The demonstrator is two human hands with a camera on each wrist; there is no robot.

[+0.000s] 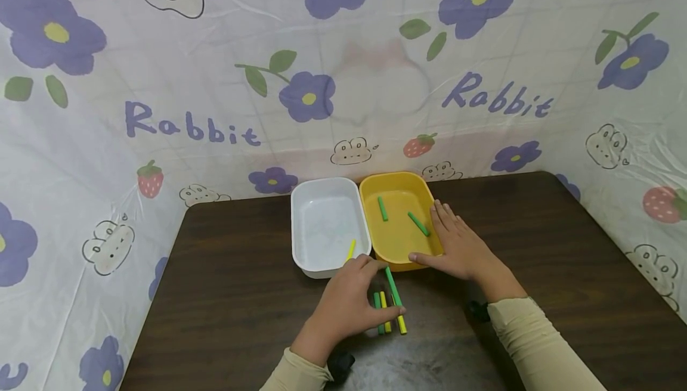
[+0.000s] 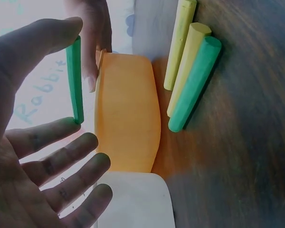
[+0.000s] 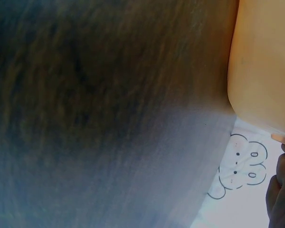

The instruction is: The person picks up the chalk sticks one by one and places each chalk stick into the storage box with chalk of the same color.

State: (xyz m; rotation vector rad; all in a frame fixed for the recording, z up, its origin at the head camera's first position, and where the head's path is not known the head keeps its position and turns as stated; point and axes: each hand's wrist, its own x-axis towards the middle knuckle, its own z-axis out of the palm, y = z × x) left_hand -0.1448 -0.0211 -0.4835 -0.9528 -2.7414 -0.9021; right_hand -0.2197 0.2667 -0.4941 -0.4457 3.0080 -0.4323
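Note:
My left hand [image 1: 349, 298] pinches a green hexagonal stick [image 2: 74, 80] between thumb and index fingertip, its other fingers spread. Beneath that hand, on the table, lie two yellow sticks [image 2: 180, 45] and a green one [image 2: 195, 85], side by side. My right hand [image 1: 461, 248] rests at the near right corner of the yellow tub [image 1: 394, 257], fingers straight along its right rim and thumb over the front rim. Inside the yellow tub are two green sticks [image 1: 418, 224]. The white tub [image 1: 322, 224] beside it contains a yellow stick [image 1: 351, 249], partly behind the left hand.
Both tubs stand side by side at the back of the dark wood table [image 1: 231, 295]. A patterned white cloth [image 1: 214, 81] hangs behind the table and along its sides. Dark wrist-worn devices [image 1: 340, 366] sit at both sleeve cuffs.

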